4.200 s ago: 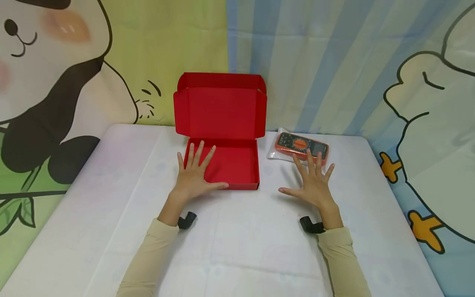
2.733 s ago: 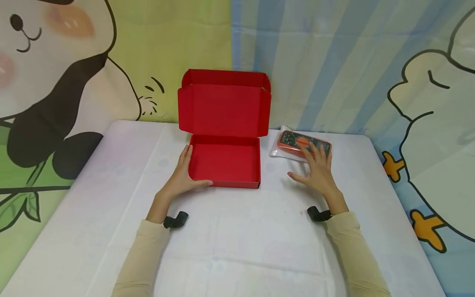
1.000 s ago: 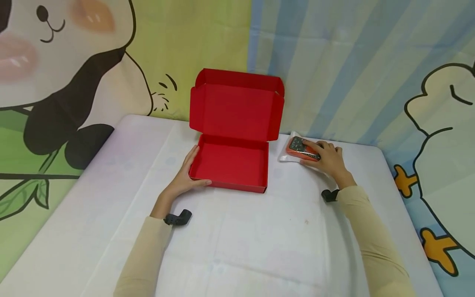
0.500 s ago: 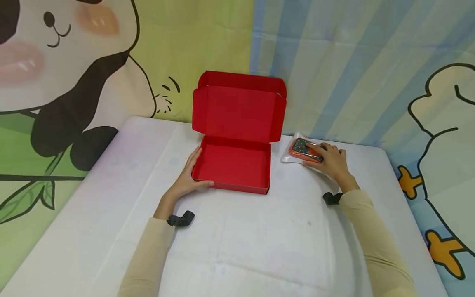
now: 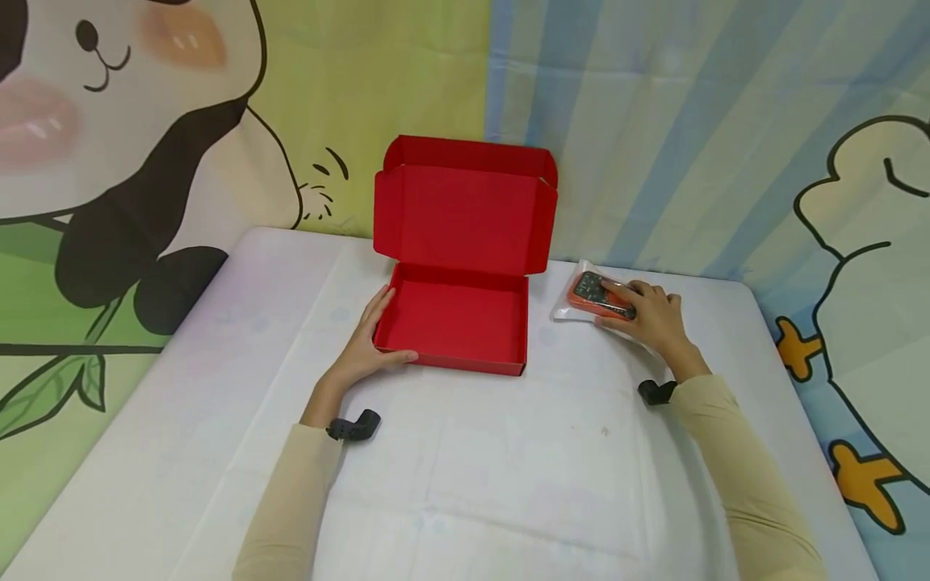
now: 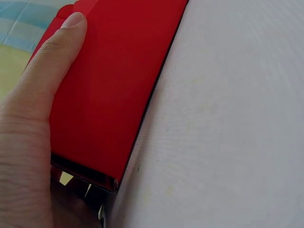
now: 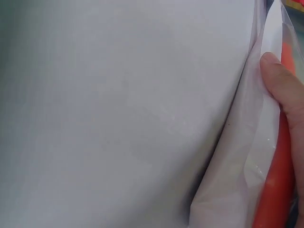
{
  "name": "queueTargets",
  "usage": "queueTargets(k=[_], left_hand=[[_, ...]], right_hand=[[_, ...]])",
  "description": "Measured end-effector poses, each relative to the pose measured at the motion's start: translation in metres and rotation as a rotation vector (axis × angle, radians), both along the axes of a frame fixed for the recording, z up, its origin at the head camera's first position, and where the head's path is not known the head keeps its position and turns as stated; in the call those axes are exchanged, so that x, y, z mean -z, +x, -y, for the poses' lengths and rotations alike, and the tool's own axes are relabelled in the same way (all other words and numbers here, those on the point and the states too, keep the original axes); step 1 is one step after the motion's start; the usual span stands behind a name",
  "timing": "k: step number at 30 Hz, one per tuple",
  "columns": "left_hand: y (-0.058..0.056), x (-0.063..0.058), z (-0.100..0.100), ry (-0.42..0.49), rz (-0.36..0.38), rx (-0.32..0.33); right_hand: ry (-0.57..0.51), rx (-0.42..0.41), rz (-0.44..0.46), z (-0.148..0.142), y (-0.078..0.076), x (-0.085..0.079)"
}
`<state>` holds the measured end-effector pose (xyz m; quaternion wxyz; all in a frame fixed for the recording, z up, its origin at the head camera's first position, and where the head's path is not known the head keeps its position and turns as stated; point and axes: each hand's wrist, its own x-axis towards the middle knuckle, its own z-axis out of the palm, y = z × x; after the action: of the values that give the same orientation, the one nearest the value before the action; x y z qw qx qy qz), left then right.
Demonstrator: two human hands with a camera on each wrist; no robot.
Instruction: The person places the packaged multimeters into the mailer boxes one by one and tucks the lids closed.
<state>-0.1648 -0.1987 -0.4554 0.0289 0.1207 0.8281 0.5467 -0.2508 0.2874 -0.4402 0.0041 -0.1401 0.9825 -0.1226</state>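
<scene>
Down went both hands since the earlier frame, where they hung spread wide: my left hand (image 5: 363,347) had gone to the shallow red cardboard box (image 5: 465,363), my right hand (image 5: 651,319) to the orange-and-black handheld multimeter (image 5: 590,292) in its clear plastic bag (image 5: 563,310). Left side first: fingers lay nearly straight against the box's left wall, thumb stretched along the outside of the front wall, so that hand only braced the near left corner, no clasp there; the left wrist view had the thumb flat on red card. Over to the right, and that was a proper grip: thumb on the near side, fingers across the top, bag and all, hiding the meter's right end while its dark face showed at the left. And the meter sat to the right of the box, near but apart from it, towards the back of the white cloth (image 5: 479,468); whether its underside was off the cloth, I could not tell. Up stood the red flapped lid (image 5: 465,219) behind the box's tray, in front of a printed fabric backdrop (image 5: 378,89), cartoon panda (image 5: 145,161) on the left, white cartoon figure with orange feet (image 5: 872,323) on the right. Beige sleeves (image 5: 291,500) covered my forearms.
</scene>
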Motion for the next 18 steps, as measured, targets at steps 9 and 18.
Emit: queueTargets(k=[9,18], left_hand=[[-0.017,0.033,0.009,0.001,-0.021,-0.018],[-0.015,0.036,0.01,0.013,-0.035,-0.013]], right_hand=[[-0.022,0.009,0.001,-0.001,0.011,-0.007],[-0.056,0.001,-0.041,0.001,0.027,-0.011]])
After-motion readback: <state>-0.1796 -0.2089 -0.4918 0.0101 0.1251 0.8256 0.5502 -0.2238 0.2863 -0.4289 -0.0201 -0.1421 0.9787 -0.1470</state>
